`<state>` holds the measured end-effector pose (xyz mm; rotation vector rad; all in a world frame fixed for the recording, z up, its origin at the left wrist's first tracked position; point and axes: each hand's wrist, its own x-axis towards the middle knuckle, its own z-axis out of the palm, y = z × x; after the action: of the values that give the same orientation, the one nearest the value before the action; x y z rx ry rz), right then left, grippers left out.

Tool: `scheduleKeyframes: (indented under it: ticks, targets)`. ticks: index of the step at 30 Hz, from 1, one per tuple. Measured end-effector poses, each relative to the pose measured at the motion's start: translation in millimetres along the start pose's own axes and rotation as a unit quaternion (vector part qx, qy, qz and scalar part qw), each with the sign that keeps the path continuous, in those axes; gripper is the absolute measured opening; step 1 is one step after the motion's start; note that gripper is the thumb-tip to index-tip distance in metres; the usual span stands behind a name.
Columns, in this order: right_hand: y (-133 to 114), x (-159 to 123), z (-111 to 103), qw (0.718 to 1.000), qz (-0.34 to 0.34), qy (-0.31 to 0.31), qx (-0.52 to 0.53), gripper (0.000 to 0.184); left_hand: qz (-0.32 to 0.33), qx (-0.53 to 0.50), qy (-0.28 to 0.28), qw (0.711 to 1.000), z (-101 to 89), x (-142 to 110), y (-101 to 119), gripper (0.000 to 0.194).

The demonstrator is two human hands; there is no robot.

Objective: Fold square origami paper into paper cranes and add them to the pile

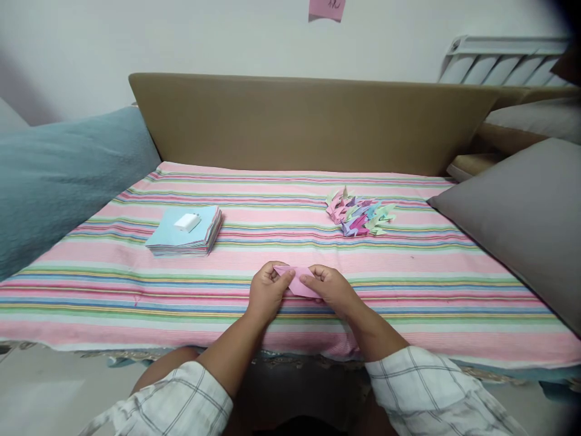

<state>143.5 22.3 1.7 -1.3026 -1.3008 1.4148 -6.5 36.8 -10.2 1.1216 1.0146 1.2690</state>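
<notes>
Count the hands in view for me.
2. The left hand holds the left end of the pink paper; the right hand holds its right end. Some fingers are hidden, but no other hand shows.

Looking out from head height, forward and down, straight over the checked sleeves (181, 396)! Close in on the left hand (267, 292) and right hand (334, 290), just below centre. Reaching on across the striped cloth (272, 215) to the brown panel (295, 124) and white wall (227, 39) behind, wide enough to take in blue fabric (68, 181) at far left and a grey cushion (526, 212) at right.
</notes>
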Motion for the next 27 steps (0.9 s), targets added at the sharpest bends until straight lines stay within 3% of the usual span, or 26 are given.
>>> scheduleKeyframes:
  ticks: [3, 5, 6, 8, 10, 13, 19, 24, 27]
  targets:
    - [-2.1, 1.7, -1.0, 1.000, 0.002, 0.006, 0.006, 0.033, 0.077, 0.069, 0.034, 0.994, -6.6, 0.1, -0.2, 0.030]
    - [-3.5, 3.4, -2.9, 0.999, 0.012, 0.018, 0.025, 0.033, 0.182, 0.174, 0.071, 0.965, -14.6, -0.2, 2.8, 0.032]
    - [-4.0, 4.5, -4.0, 0.999, 0.020, 0.023, 0.036, 0.034, 0.245, 0.252, 0.072, 0.934, -18.9, -0.7, 4.9, 0.030]
    - [-4.2, 6.5, -5.8, 0.998, 0.040, 0.023, 0.052, 0.035, 0.357, 0.398, 0.012, 0.845, -26.2, -2.1, 8.8, 0.024]
    - [-3.7, 7.9, -6.5, 0.997, 0.048, 0.012, 0.057, 0.036, 0.418, 0.489, -0.021, 0.766, -30.4, -4.1, 11.1, 0.022]
    - [-2.9, 7.7, -5.5, 0.998, 0.043, -0.011, 0.041, 0.036, 0.458, 0.545, -0.051, 0.700, -32.1, -6.4, 10.7, 0.020]
    - [-7.3, 3.6, -8.0, 0.998, 0.046, -0.040, -0.027, 0.030, 0.496, 0.531, -0.115, 0.677, -31.2, -5.9, 7.4, 0.019]
    - [-13.5, 7.4, -14.2, 0.976, -0.069, -0.038, -0.205, 0.029, 0.478, 0.552, -0.130, 0.671, -27.2, -4.4, 6.4, 0.018]
    - [-11.9, 12.3, -13.9, 0.959, -0.083, -0.025, -0.269, 0.030, 0.467, 0.567, -0.146, 0.663, -24.9, -2.9, 6.3, 0.018]
